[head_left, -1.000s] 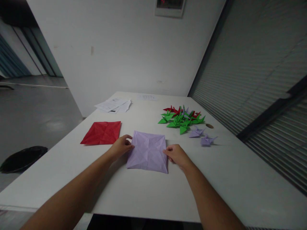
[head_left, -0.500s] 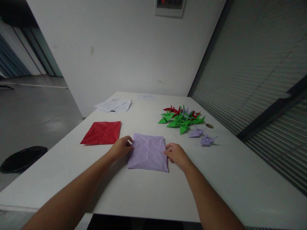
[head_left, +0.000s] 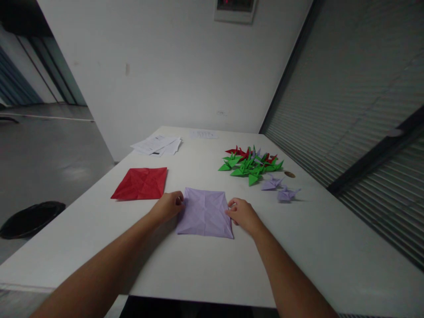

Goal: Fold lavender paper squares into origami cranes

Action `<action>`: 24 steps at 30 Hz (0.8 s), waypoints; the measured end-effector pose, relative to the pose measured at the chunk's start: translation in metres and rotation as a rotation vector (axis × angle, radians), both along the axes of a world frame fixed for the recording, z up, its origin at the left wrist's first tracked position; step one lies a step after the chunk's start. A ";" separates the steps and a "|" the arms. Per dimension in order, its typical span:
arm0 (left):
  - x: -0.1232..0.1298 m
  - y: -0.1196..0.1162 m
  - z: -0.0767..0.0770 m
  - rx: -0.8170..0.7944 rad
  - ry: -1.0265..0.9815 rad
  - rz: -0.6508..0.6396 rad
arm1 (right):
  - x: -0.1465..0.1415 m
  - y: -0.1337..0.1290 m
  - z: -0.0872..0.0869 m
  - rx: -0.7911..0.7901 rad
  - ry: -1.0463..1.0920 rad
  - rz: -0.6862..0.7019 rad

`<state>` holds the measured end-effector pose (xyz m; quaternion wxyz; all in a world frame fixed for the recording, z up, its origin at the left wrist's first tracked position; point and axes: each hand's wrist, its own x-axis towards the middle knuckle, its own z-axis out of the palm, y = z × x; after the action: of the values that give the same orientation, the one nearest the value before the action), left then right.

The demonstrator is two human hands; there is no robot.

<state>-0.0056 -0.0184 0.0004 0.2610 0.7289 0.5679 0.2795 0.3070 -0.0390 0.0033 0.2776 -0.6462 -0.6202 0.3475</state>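
Observation:
A creased square of lilac origami paper (head_left: 205,214) lies in front of me on the white table (head_left: 185,269). My left hand (head_left: 168,206) is closed at its left edge, fingers curled with the paper's side between them. At the opposite edge my right hand (head_left: 242,213) pinches the paper between thumb and fingers. To the left, beyond my left hand, rests a stack of creased red origami paper (head_left: 141,183). Two lilac paper cranes (head_left: 287,194) stand to the right of my right hand.
Green paper cranes (head_left: 247,168) and several red ones (head_left: 243,153) are heaped at the back right. Printed sheets (head_left: 157,145) lie at the back left. A round hole (head_left: 289,174) is near the table's right side, by the blinds (head_left: 364,115). A black bin (head_left: 31,220) stands left.
The lilac paper's far edge has come slightly nearer to me, and my left hand has shifted a little with it. My right hand stays nearly still.

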 end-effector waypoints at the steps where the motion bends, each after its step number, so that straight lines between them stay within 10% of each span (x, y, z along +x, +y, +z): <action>1: 0.000 0.000 0.000 0.003 0.002 -0.002 | 0.000 0.000 0.000 0.002 0.000 -0.001; 24: 0.002 -0.001 0.005 -0.032 -0.109 0.027 | 0.004 0.002 -0.005 0.003 0.027 0.003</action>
<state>-0.0038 -0.0195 0.0050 0.2996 0.7007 0.5669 0.3130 0.3106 -0.0365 -0.0018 0.2863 -0.6403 -0.6178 0.3555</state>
